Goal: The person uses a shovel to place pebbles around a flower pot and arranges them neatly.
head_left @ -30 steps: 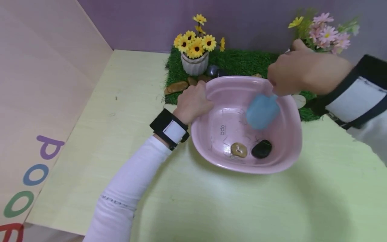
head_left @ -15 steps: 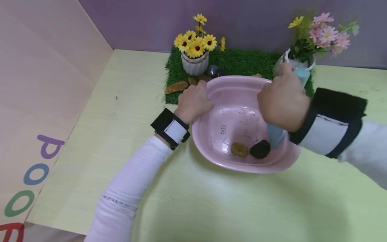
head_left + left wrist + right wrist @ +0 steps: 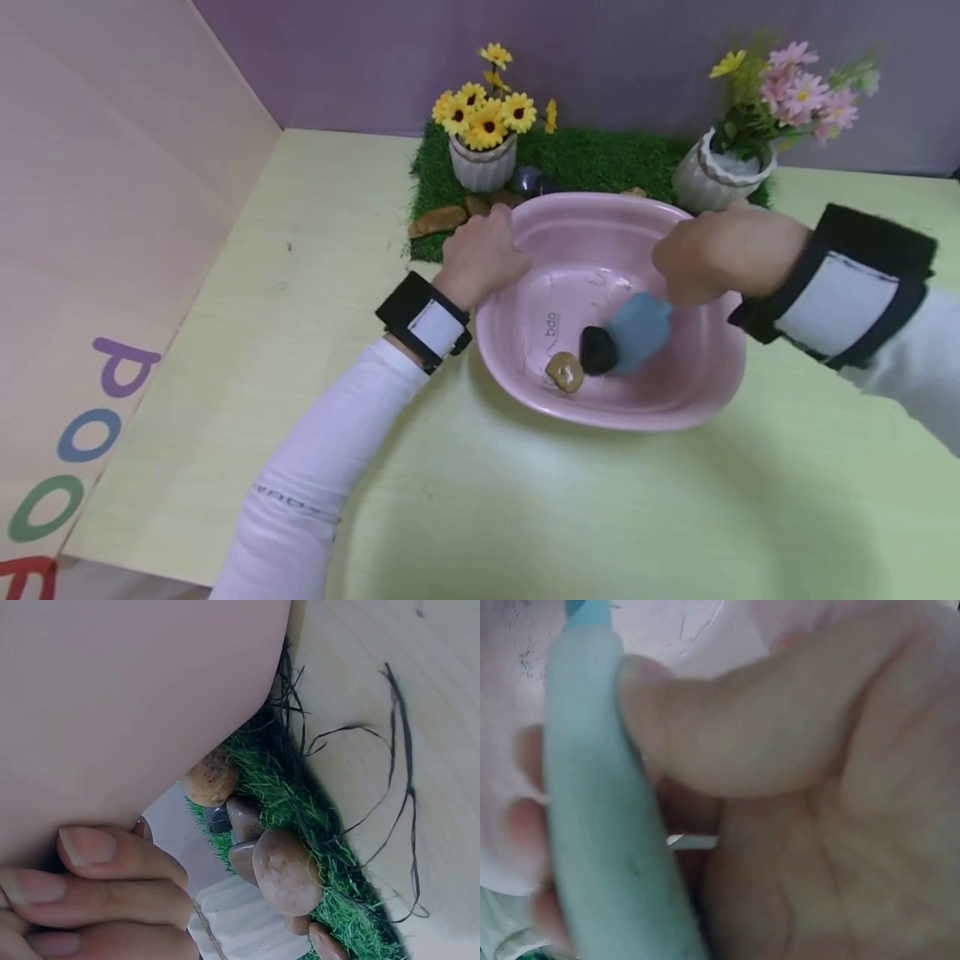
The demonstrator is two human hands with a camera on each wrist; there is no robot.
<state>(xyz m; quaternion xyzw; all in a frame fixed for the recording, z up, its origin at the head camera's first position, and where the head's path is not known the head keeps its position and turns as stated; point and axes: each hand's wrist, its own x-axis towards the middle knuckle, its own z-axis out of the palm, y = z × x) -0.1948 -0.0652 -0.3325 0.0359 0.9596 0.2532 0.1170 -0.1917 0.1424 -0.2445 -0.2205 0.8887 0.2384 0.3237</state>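
My left hand holds the left rim of a pink plastic basin, its fingers curled under the edge in the left wrist view. My right hand is over the basin's right side and grips a small shovel by its pale green handle. The shovel's blue blade is down inside the basin, blurred, beside a black stone; whether they touch, I cannot tell. A brown stone lies to the left of the black one. Dark thin strands are scattered on the basin floor.
Behind the basin, an artificial grass mat bears a pot of yellow flowers, a pot of pink flowers and several stones. A purple wall stands behind the pale table.
The shovel swept right and toward the basin's front, then left, and the black and brown stones have shifted left. My left hand has stayed on the rim.
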